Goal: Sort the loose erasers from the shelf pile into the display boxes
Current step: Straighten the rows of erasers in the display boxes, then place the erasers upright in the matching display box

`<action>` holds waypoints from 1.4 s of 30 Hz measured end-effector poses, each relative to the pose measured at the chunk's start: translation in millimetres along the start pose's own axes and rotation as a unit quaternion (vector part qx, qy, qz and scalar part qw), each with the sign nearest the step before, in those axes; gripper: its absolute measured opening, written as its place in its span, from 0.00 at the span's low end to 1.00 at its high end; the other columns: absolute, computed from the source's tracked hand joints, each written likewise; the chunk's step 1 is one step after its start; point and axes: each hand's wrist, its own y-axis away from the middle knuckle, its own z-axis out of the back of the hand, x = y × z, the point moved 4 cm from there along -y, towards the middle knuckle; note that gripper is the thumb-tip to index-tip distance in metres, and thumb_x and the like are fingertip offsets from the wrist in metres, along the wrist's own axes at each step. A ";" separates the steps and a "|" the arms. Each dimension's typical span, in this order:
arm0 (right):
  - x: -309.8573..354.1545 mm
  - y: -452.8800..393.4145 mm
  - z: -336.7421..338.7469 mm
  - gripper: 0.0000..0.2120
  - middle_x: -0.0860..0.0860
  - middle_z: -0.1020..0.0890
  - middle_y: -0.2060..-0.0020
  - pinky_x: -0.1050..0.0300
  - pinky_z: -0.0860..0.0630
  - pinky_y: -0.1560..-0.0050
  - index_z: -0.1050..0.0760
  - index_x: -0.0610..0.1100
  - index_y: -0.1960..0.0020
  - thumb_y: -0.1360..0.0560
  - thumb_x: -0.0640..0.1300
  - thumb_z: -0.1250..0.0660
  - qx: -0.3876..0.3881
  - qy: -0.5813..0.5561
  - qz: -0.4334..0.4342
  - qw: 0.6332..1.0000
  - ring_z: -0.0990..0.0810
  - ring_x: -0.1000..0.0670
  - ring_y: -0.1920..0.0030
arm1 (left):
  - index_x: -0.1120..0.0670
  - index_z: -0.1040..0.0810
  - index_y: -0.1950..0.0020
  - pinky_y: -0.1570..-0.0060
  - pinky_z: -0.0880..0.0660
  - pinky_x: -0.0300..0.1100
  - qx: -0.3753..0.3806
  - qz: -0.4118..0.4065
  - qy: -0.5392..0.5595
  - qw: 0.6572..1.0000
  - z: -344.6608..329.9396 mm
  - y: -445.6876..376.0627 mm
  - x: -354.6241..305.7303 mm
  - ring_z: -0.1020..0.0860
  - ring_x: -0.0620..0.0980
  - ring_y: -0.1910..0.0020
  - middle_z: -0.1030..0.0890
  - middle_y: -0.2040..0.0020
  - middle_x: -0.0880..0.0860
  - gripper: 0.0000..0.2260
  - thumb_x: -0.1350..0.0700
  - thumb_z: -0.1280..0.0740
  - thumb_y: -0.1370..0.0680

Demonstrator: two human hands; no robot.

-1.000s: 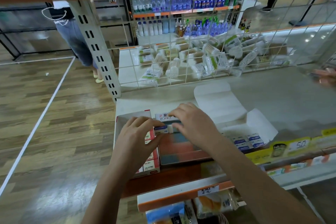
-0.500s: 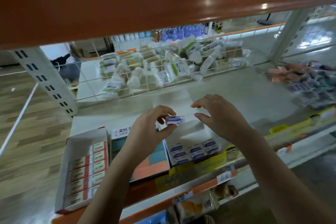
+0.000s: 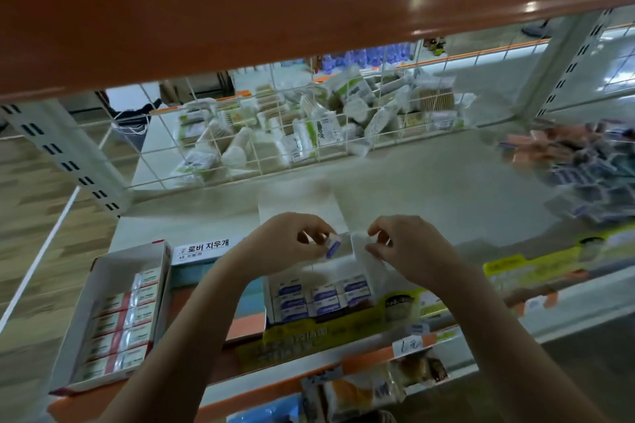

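My left hand (image 3: 290, 240) pinches a small white eraser with a blue sleeve (image 3: 332, 245) above the white display box (image 3: 372, 263) that holds rows of blue-sleeved erasers (image 3: 323, 295). My right hand (image 3: 410, 249) pinches that box's upright side flap (image 3: 360, 244). A red-and-white box (image 3: 82, 319) of red-banded erasers stands at the left. Between the two boxes sits a third box labelled in Korean (image 3: 202, 249). The loose eraser pile (image 3: 577, 161), orange and blue, lies blurred on the shelf at the far right.
An orange shelf board (image 3: 275, 3) overhangs close above. A white wire grid (image 3: 275, 134) backs the shelf, with packets of cotton swabs behind it. Yellow price tags (image 3: 522, 264) line the front rail. Snack packets (image 3: 371, 388) sit on the lower shelf.
The view swung right and down. My left hand lifted a blue-sleeved eraser from the Korean-labelled box and carried it right to the blue-eraser box. My right hand moved onto that box's flap.
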 end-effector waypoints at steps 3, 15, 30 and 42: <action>-1.8 1.1 -3.4 0.13 0.50 0.17 0.52 0.57 0.27 0.52 0.24 0.44 0.41 0.24 0.47 0.35 -0.001 -0.010 0.010 1.000 0.21 0.50 0.52 | 0.45 0.22 0.45 0.61 0.32 0.28 0.062 0.025 -0.104 0.992 -8.6 -3.3 1.3 0.26 0.33 0.60 0.22 0.57 0.38 0.10 0.53 0.32 0.26; -6.6 -1.6 -8.3 0.11 0.49 0.18 0.53 0.58 0.29 0.56 0.25 0.43 0.43 0.23 0.45 0.37 0.004 -0.027 0.034 0.999 0.22 0.49 0.54 | 0.49 0.21 0.49 0.60 0.33 0.29 0.079 0.073 -0.205 0.973 -20.8 -3.3 7.7 0.24 0.41 0.55 0.19 0.53 0.44 0.06 0.54 0.32 0.26; -14.0 -4.5 9.7 0.13 0.48 0.18 0.52 0.58 0.27 0.52 0.23 0.43 0.41 0.22 0.48 0.38 0.034 -0.047 0.106 0.993 0.23 0.52 0.56 | 0.43 0.24 0.40 0.56 0.33 0.36 0.077 0.113 -0.314 0.940 -27.1 -5.2 -8.0 0.28 0.41 0.54 0.21 0.47 0.42 0.13 0.47 0.35 0.24; -83.7 -9.9 74.1 0.18 0.47 0.28 0.38 0.54 0.34 0.37 0.30 0.46 0.34 0.23 0.47 0.37 -0.086 0.052 -0.027 0.995 0.32 0.47 0.36 | 0.48 0.28 0.36 0.46 0.31 0.45 -0.086 -0.151 -0.303 0.937 -34.7 -107.4 -123.3 0.28 0.51 0.41 0.25 0.40 0.50 0.16 0.45 0.40 0.22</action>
